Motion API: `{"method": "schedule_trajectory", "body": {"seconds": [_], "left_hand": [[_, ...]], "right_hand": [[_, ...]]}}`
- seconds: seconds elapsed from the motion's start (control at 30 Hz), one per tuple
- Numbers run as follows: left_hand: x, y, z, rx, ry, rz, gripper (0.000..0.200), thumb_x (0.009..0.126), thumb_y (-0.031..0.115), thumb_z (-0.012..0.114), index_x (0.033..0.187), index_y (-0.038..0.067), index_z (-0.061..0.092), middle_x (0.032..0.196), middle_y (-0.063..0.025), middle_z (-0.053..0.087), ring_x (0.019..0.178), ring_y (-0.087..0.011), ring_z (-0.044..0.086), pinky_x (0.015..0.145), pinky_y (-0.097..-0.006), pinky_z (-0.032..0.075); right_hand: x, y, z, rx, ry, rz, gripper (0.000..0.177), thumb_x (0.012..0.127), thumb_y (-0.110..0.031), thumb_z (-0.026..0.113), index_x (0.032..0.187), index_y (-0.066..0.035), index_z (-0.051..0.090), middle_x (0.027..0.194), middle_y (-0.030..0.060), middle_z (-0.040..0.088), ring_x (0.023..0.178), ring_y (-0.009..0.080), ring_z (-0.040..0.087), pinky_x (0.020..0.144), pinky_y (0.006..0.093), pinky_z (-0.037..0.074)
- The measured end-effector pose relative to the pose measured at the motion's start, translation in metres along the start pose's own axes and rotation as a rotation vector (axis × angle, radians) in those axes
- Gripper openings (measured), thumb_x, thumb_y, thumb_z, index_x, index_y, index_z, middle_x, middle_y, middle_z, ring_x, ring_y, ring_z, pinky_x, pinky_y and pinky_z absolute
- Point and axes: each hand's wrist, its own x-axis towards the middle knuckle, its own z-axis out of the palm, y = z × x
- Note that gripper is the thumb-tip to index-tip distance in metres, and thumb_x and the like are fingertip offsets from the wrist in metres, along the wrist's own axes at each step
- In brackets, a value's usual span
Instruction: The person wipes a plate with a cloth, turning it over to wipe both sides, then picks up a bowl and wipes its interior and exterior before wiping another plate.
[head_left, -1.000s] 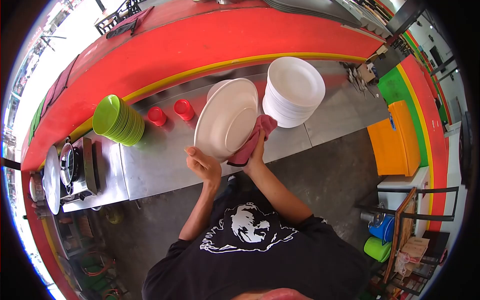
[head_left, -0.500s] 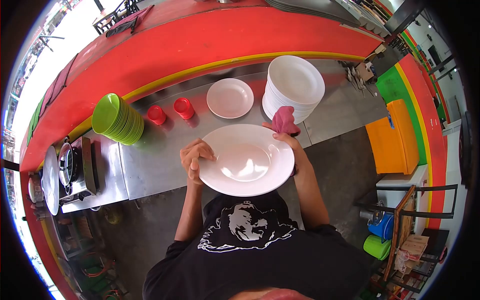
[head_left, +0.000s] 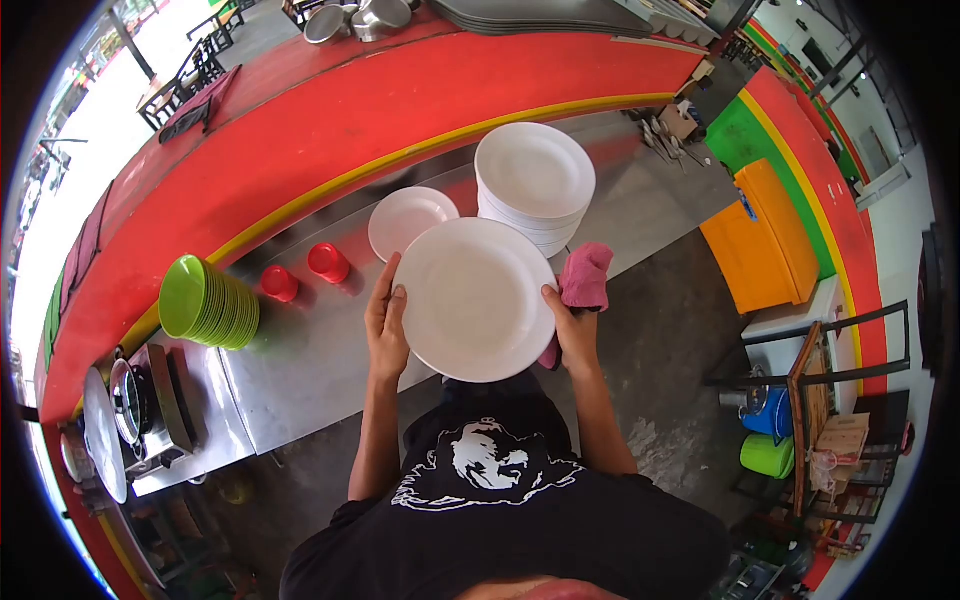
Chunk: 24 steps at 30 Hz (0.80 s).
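A large white plate is held by its rim between my two hands, its face turned up toward me. My left hand grips the left edge, thumb on the rim. At the right edge my right hand pinches the plate and also has a pink cloth with it; part of the cloth shows behind the plate. Just beyond stand a tall stack of white plates and a single white plate on the steel counter.
Two red cups and a stack of green bowls stand on the counter's left part, near a stove with a pot. Spoons and ladles lie at the far right end. An orange box is to the right.
The held plate has tilted to face me more fully. My left hand now holds its edge with straighter fingers. The view has shifted, so the counter items appear moved.
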Motion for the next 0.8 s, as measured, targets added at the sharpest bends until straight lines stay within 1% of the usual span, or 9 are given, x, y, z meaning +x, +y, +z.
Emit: {"method": "schedule_trajectory", "body": {"seconds": [0.17,0.27,0.4,0.43,0.5,0.57,0.6,0.7,0.8], "left_hand": [[0.033,-0.014,0.042,0.098,0.047,0.115,0.048,0.108,0.012,0.043,0.154,0.002,0.037,0.118,-0.006,0.064,0.093,-0.0074,0.055,0.085,-0.022,0.044],[0.05,-0.023,0.063,0.185,0.047,0.128,0.047,0.108,0.012,0.042,0.154,0.002,0.037,0.117,-0.0056,0.064,0.093,-0.0071,0.055,0.085,-0.0218,0.043],[0.075,-0.034,0.084,0.192,0.036,0.114,0.047,0.107,0.009,0.041,0.153,0.001,0.037,0.124,-0.0078,0.063,0.098,-0.0097,0.056,0.088,-0.0237,0.044],[0.081,-0.035,0.088,0.197,0.029,0.121,0.047,0.107,0.009,0.041,0.153,0.001,0.037,0.126,-0.0089,0.062,0.101,-0.0109,0.057,0.089,-0.0245,0.045],[0.093,-0.041,0.099,0.229,0.031,0.178,0.047,0.106,0.008,0.04,0.153,0.0,0.037,0.131,-0.0108,0.06,0.106,-0.0131,0.058,0.092,-0.0257,0.045],[0.106,-0.05,0.108,0.286,0.049,0.278,0.047,0.106,0.007,0.04,0.152,-0.001,0.038,0.134,-0.0122,0.059,0.111,-0.0149,0.058,0.094,-0.0265,0.044],[0.112,-0.054,0.112,0.281,0.041,0.269,0.047,0.106,0.007,0.04,0.152,-0.001,0.038,0.134,-0.0128,0.059,0.112,-0.0154,0.058,0.095,-0.0268,0.044],[0.125,-0.063,0.124,0.273,0.024,0.246,0.046,0.106,0.006,0.04,0.151,-0.002,0.038,0.135,-0.0139,0.058,0.115,-0.0165,0.057,0.097,-0.0277,0.044],[0.138,-0.068,0.136,0.277,0.008,0.23,0.046,0.106,0.007,0.039,0.151,-0.002,0.037,0.135,-0.0141,0.058,0.115,-0.0168,0.057,0.098,-0.0282,0.043]], "right_hand": [[0.009,0.004,-0.015,0.055,0.044,-0.059,0.044,0.09,-0.008,0.075,0.129,0.0,0.055,0.114,0.0037,0.06,0.104,0.0126,0.058,0.093,0.0311,0.047],[0.025,0.003,-0.024,0.038,0.068,-0.072,0.045,0.089,-0.009,0.076,0.127,0.001,0.054,0.11,0.0035,0.059,0.1,0.0128,0.057,0.09,0.0309,0.047],[0.047,-0.006,-0.026,0.077,0.115,-0.112,0.043,0.088,-0.011,0.077,0.124,0.001,0.055,0.106,0.0032,0.059,0.097,0.0128,0.057,0.087,0.0311,0.048],[0.053,-0.005,-0.029,0.062,0.113,-0.099,0.045,0.089,-0.01,0.076,0.126,0.001,0.054,0.109,0.0037,0.059,0.099,0.0133,0.057,0.089,0.0314,0.048],[0.067,-0.003,-0.037,0.027,0.106,-0.073,0.048,0.089,-0.007,0.075,0.131,0.001,0.054,0.115,0.0047,0.059,0.104,0.0143,0.059,0.094,0.0319,0.048],[0.081,-0.004,-0.041,0.007,0.099,-0.106,0.048,0.09,-0.007,0.075,0.131,0.001,0.053,0.114,0.0046,0.06,0.103,0.0143,0.059,0.092,0.0315,0.049],[0.089,-0.005,-0.043,-0.002,0.093,-0.123,0.048,0.09,-0.007,0.075,0.131,0.001,0.053,0.114,0.0045,0.06,0.103,0.0143,0.059,0.092,0.0313,0.049],[0.113,-0.004,-0.048,-0.005,0.109,-0.154,0.038,0.089,-0.012,0.076,0.118,0.001,0.057,0.101,0.0035,0.06,0.093,0.0133,0.057,0.084,0.0312,0.049],[0.135,-0.002,-0.053,-0.049,0.112,-0.15,0.037,0.089,-0.013,0.076,0.117,0.001,0.057,0.099,0.0032,0.06,0.091,0.0135,0.057,0.084,0.0313,0.049]]}}
